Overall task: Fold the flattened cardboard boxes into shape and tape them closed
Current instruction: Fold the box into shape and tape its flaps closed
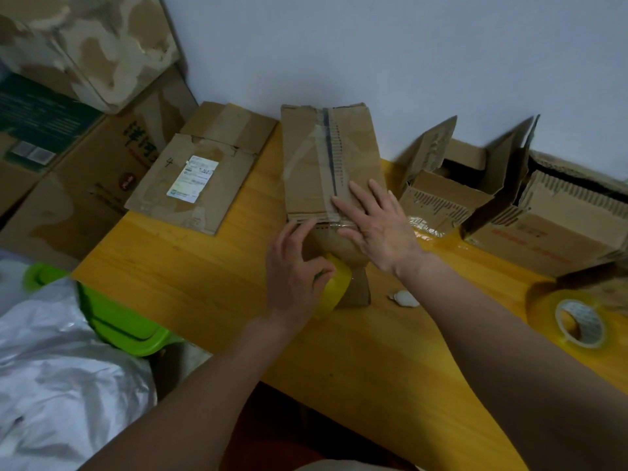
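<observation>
A folded cardboard box (326, 158) stands in the middle of the yellow wooden table (176, 266), its top flaps meeting at a taped seam. My right hand (377, 226) presses flat on the box's near top edge, fingers straight. My left hand (295, 270) grips a yellow tape roll (334, 290) against the box's front face, below the top edge. A flattened box (204, 171) with a white label lies to the left. Two open boxes, a smaller one (441, 198) and a bigger one (543, 226), stand at the right.
A second tape roll (574, 321) lies near the table's right edge. A small white scrap (404, 299) lies beside the box. Stacked cartons (85, 185) fill the left side. A green plastic bin (115, 317) and a silver bag (57, 368) sit at the lower left.
</observation>
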Demonstrator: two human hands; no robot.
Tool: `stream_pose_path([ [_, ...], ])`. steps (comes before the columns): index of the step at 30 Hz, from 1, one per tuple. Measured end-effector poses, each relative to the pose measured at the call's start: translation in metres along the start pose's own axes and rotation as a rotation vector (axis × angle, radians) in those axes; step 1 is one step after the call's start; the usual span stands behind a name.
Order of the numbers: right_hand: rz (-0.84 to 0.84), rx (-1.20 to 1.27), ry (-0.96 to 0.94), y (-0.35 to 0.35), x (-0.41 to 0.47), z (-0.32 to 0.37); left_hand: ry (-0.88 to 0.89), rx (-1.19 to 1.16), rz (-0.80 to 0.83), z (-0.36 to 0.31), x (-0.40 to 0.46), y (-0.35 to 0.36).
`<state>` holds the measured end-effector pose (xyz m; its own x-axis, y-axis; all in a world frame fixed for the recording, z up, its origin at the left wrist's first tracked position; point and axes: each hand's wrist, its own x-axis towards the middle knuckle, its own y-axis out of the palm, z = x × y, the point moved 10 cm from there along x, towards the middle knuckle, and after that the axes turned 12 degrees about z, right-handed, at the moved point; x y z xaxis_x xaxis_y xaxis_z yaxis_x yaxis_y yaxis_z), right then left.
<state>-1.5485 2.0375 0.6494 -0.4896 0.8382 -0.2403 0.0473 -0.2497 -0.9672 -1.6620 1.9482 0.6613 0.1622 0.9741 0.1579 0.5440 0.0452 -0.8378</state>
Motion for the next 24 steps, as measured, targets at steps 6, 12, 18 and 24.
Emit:
stream_pose_path([
  [6,-0.044,0.003,0.045,0.000,0.000,0.005,-0.026,-0.054,0.174,0.004,0.013,0.004],
  [12,-0.314,0.458,0.034,-0.035,-0.046,-0.009,-0.120,-0.282,-0.038,-0.005,-0.003,-0.012],
  [18,-0.094,1.312,0.078,0.005,-0.094,-0.003,-0.385,-0.744,0.072,0.005,-0.005,0.014],
  [24,-0.182,1.379,0.210,0.009,-0.106,-0.013,-0.359,-0.847,0.082,-0.012,-0.001,0.022],
])
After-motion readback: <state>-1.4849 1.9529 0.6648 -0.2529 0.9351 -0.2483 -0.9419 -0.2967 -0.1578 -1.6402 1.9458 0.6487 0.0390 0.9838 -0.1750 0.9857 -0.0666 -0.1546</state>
